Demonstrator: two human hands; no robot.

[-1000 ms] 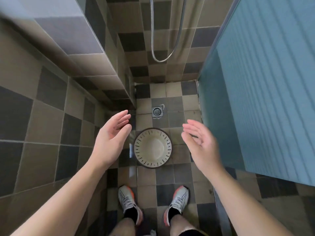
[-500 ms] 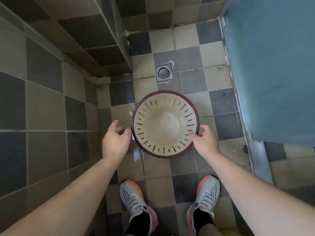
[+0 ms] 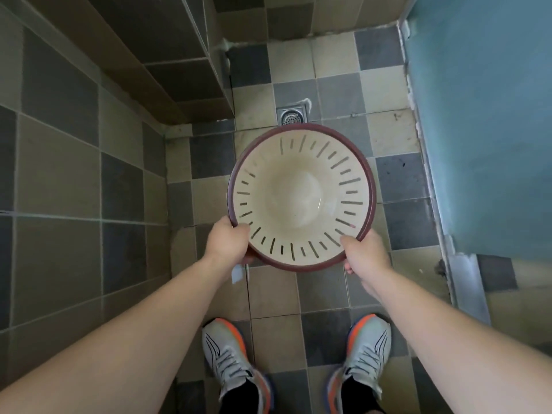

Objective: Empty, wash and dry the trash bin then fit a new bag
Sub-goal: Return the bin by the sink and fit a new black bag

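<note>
The trash bin [image 3: 301, 198] is up off the floor now; half a second ago it stood on the tiles with the person's hands only just reaching its sides, and a second ago both hands hovered spread open above it. It sits higher and nearer than before, its mouth facing up, held over the checkered floor tiles [image 3: 400, 180] in front of the person's feet. The left hand [image 3: 228, 243] grips the near left part of the dark red rim, thumb hooked over the edge onto the cream inside, the other fingers curled underneath out of sight. The right hand [image 3: 366, 255] grips the near right part of the rim the same way, thumb on the inner wall, fingers wrapped below. The bin is cream inside with dark slots ringing its wall, and nothing lies in it that I can see; the bottom looks slightly glossy. Its far edge now covers the lower part of the floor drain [image 3: 291, 115], which earlier showed whole and well apart from it. To the left rises a tiled wall [image 3: 59, 174] with a tiled ledge [image 3: 167, 70] jutting out above the floor corner. To the right stands a blue panel [image 3: 484, 115]. Below the bin, a left sneaker [image 3: 233, 357] and a right sneaker [image 3: 364, 351], grey with orange heels, stand on the tiles, apart from each other.
</note>
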